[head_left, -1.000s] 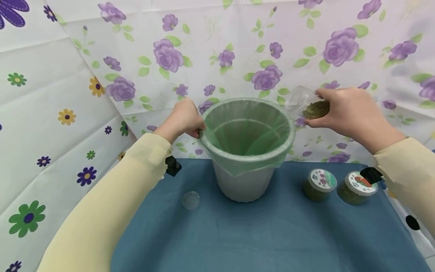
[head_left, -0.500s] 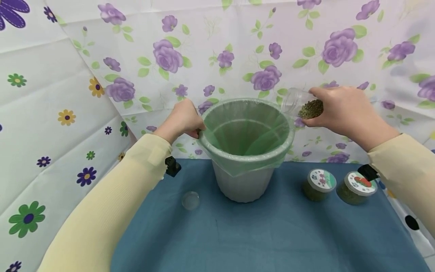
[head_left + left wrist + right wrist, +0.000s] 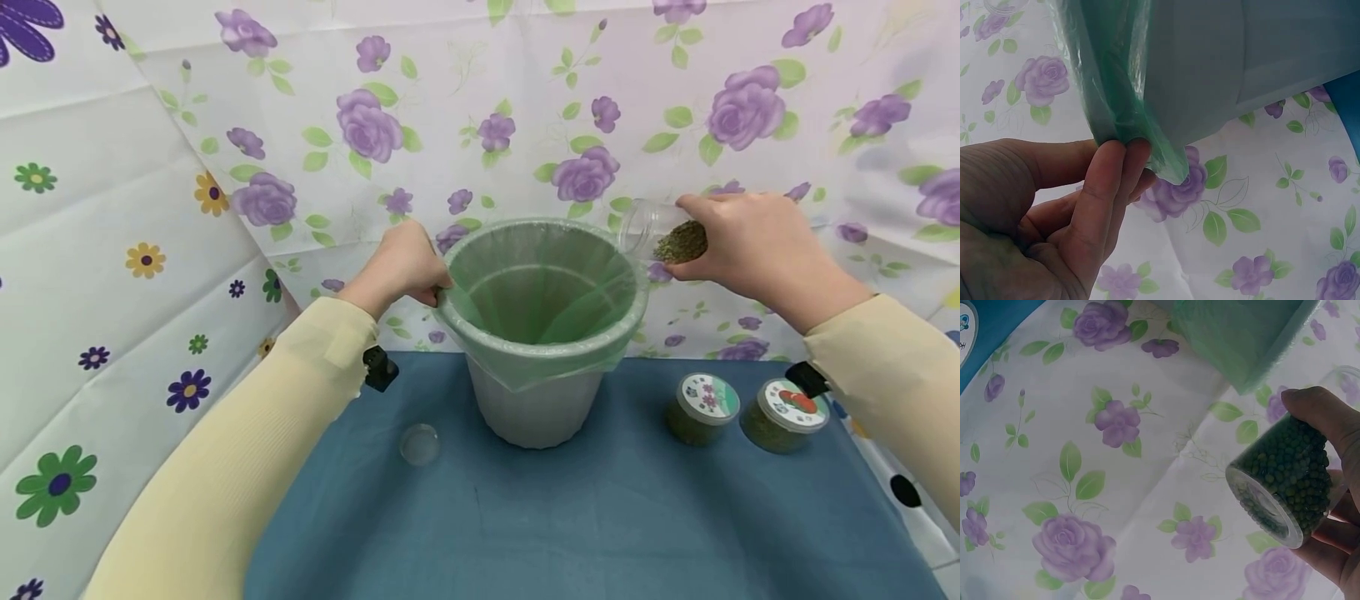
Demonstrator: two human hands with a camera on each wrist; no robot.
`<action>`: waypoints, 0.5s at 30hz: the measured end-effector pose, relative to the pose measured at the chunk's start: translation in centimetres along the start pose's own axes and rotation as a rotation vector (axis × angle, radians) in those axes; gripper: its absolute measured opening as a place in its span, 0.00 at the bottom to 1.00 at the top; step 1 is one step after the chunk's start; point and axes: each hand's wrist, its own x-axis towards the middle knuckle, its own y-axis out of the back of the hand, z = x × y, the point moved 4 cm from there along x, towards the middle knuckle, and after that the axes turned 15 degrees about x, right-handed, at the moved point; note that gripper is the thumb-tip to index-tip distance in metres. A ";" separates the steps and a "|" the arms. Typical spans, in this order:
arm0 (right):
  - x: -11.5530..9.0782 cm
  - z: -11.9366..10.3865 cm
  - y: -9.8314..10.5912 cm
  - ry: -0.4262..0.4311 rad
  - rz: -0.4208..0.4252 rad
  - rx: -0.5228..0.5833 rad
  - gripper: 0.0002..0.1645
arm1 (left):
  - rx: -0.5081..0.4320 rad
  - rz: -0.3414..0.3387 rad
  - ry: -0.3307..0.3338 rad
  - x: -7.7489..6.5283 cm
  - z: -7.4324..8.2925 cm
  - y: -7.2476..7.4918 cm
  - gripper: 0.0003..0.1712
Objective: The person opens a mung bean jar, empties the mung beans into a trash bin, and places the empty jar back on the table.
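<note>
A pale trash can (image 3: 536, 408) lined with a green translucent bag (image 3: 517, 375) stands upright against the back cloth. At its left rim my left hand (image 3: 408, 262) pinches the bag's folded edge between thumb and fingers, as the left wrist view shows. My right hand (image 3: 750, 250) grips a clear plastic jar (image 3: 637, 225), tilted with its open mouth toward the can, right at the right rim. Small green mung beans (image 3: 1291, 469) lie inside along the jar's lower side and toward its base.
Two lidded jars, one with a pink flower label (image 3: 707, 396) and one with a red label (image 3: 797, 404), stand to the right on the blue cloth (image 3: 570, 517). A clear round lid (image 3: 420, 444) lies left of the can. Flowered sheets (image 3: 480, 100) hang behind and at the left.
My right hand has brought the tilted jar slightly left, its mouth closer to the can's rim. Inside, the beans have shifted a little. The left hand keeps its place.
</note>
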 end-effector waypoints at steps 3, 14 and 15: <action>0.1 0.0 -0.1 0.021 0.010 -0.006 0.31 | 0.012 0.006 0.000 0.0 0.1 0.1 0.09; 0.4 -0.3 -0.3 0.057 -0.001 -0.030 0.35 | 0.026 0.007 0.009 0.2 0.0 0.0 0.08; 0.4 -0.3 -0.3 0.066 0.005 -0.031 0.35 | 0.022 0.007 0.010 0.2 0.0 0.0 0.08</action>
